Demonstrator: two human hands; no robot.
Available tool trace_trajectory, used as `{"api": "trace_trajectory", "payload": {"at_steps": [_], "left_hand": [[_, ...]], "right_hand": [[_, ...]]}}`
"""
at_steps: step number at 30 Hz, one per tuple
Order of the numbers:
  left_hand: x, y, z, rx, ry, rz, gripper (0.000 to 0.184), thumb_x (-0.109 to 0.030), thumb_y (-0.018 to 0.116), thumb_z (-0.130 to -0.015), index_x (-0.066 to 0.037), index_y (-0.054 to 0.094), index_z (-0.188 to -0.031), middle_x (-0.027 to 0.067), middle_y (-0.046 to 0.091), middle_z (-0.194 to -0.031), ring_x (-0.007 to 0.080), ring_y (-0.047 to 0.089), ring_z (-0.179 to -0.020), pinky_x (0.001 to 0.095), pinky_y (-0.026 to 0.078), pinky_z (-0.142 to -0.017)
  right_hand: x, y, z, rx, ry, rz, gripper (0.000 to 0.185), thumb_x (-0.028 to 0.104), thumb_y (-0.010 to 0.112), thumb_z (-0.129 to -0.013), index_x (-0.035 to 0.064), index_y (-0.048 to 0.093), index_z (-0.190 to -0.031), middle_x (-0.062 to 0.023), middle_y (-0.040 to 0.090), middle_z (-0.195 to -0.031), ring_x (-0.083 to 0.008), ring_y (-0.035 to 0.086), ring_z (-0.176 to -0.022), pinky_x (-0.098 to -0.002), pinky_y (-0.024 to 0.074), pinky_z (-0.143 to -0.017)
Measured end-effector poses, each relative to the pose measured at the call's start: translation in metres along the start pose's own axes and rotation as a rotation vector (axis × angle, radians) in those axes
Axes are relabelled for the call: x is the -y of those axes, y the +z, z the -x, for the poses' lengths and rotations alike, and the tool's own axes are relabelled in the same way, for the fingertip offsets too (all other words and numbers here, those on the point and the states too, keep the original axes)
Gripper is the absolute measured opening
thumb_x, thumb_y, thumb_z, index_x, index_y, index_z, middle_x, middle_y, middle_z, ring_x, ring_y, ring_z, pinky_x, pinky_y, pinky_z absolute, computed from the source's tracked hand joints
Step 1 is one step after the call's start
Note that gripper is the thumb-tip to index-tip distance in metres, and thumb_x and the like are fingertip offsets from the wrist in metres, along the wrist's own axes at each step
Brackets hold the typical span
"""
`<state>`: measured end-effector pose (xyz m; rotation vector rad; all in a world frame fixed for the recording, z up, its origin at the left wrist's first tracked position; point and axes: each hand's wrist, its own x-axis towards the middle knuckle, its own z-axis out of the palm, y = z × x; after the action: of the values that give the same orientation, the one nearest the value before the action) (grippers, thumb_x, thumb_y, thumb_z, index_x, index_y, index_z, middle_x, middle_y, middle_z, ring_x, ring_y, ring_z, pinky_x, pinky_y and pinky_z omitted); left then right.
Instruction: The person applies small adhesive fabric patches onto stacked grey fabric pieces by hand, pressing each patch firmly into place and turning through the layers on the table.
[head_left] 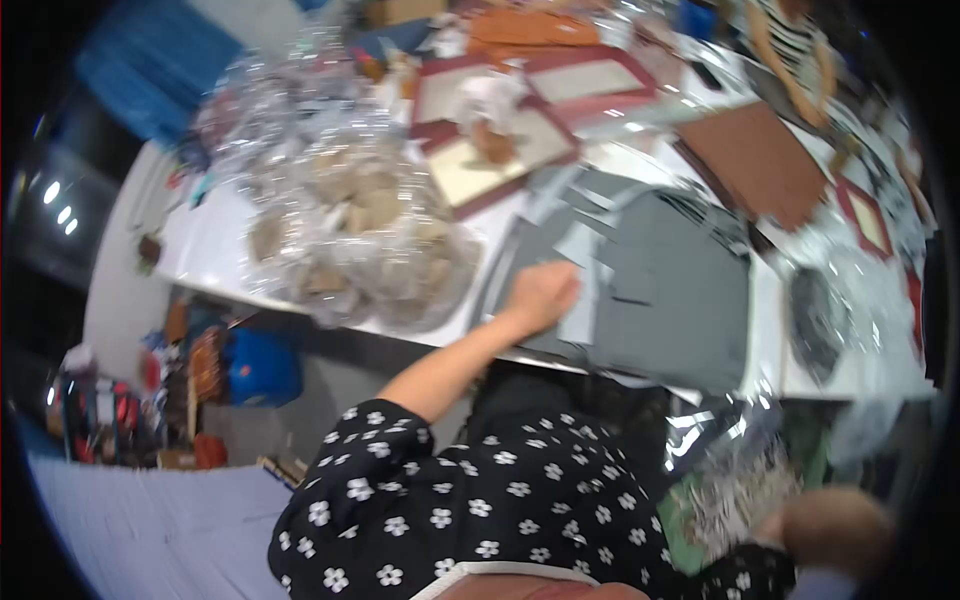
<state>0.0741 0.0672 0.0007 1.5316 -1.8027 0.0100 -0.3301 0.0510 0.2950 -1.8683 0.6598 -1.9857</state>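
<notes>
My left hand (545, 296) is closed, knuckles up, over a light grey strip (580, 315) that lies on dark grey fabric pieces (670, 290) at the table's front edge. Whether its fingers grip the strip is hidden. My right hand (835, 530) is smeared by motion at the lower right, below the table edge, beside a plastic bag of scraps (745, 490). Its fingers cannot be made out.
Clear plastic bags with tan pieces (370, 220) fill the table's left. Maroon-edged frames (500, 155) and a brown stack (755, 165) lie behind the grey fabric. Another person (795, 60) is at the upper right. A blue container (262, 367) stands on the floor.
</notes>
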Motion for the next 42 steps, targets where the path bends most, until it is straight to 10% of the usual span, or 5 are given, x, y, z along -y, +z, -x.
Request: {"api": "trace_trajectory", "payload": {"at_steps": [3,11,20,35,42], "left_hand": [[-0.006,-0.004,-0.003,0.071,-0.028,-0.056,0.016,-0.017,0.064,-0.081,-0.006,0.053,-0.079,0.0134,0.057,-0.072,0.0354,0.059,-0.069,0.0467,0.046,-0.058],[-0.028,-0.022,-0.033,0.171,-0.218,0.080,0.021,-0.021,0.066,-0.083,-0.007,0.051,-0.080,0.0103,0.057,-0.072,0.0290,0.059,-0.067,0.0402,0.044,-0.058],[-0.025,0.020,-0.068,0.367,0.315,-0.102,0.071,-0.048,0.069,-0.078,-0.014,0.047,-0.137,0.0186,0.038,-0.146,0.0367,0.024,-0.141,0.0548,0.016,-0.114],[0.029,0.041,-0.093,0.231,0.328,-0.234,0.043,-0.034,0.052,-0.094,-0.021,0.051,-0.135,0.0117,0.040,-0.147,0.0291,0.032,-0.139,0.0524,0.025,-0.111],[0.035,0.045,-0.092,0.319,0.127,-0.140,0.042,-0.027,0.049,-0.096,-0.029,0.048,-0.138,0.0084,0.039,-0.148,0.0272,0.034,-0.138,0.0485,0.027,-0.111]], "right_hand": [[-0.012,0.050,-0.007,0.096,0.110,-0.264,0.047,0.028,0.054,-0.093,-0.0027,0.049,-0.128,-0.0105,0.056,-0.123,-0.0207,0.050,-0.119,-0.0357,0.0375,-0.103],[-0.193,0.138,0.178,0.331,1.521,-0.396,0.035,0.030,0.063,-0.091,0.0059,0.058,-0.115,-0.0040,0.062,-0.107,-0.0141,0.058,-0.097,-0.0320,0.0450,-0.082],[-0.228,0.172,0.185,0.361,1.603,-0.363,0.028,0.026,0.061,-0.092,0.0036,0.057,-0.107,-0.0048,0.058,-0.097,-0.0166,0.055,-0.091,-0.0350,0.0456,-0.083],[-0.238,0.223,0.171,0.463,1.629,0.012,0.036,0.032,0.066,-0.086,-0.0018,0.062,-0.097,-0.0094,0.064,-0.086,-0.0240,0.060,-0.092,-0.0378,0.0470,-0.081],[-0.243,0.241,0.201,0.432,1.170,0.476,0.066,0.033,0.068,-0.081,-0.0118,0.048,-0.125,-0.0282,0.059,-0.118,-0.0348,0.059,-0.109,-0.0392,0.0459,-0.092]]}}
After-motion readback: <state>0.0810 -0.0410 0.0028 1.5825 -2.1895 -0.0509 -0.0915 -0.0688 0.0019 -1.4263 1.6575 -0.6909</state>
